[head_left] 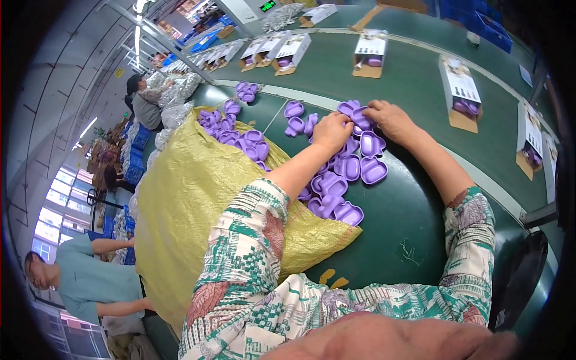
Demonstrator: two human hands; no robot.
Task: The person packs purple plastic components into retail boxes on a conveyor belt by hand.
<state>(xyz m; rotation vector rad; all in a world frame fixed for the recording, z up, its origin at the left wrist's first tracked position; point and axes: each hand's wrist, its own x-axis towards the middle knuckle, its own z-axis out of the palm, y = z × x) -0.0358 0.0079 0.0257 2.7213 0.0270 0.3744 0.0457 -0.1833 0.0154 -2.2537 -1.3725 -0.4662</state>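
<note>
Purple plastic shells (374, 170), small and hollow with rounded rims, lie in a loose pile on the green table (396, 240). At the pile's far end, my right hand (393, 122) is closed with its fingertips on a purple shell (360, 116). Beside it, my left hand (332, 132) is closed too, fingertips pinching at a purple shell (346, 107) of the same cluster. The undersides of these pieces are hidden by my fingers. More shells spill from the mouth of a yellow woven sack (180, 198) left of my left forearm.
Beyond the table's pale edge, a green conveyor (414, 90) carries open white boxes (461, 90) with purple pieces inside. A person in a blue-green shirt (99, 279) stands at the left. Another person (146, 99) sits farther off by silvery bags (178, 93).
</note>
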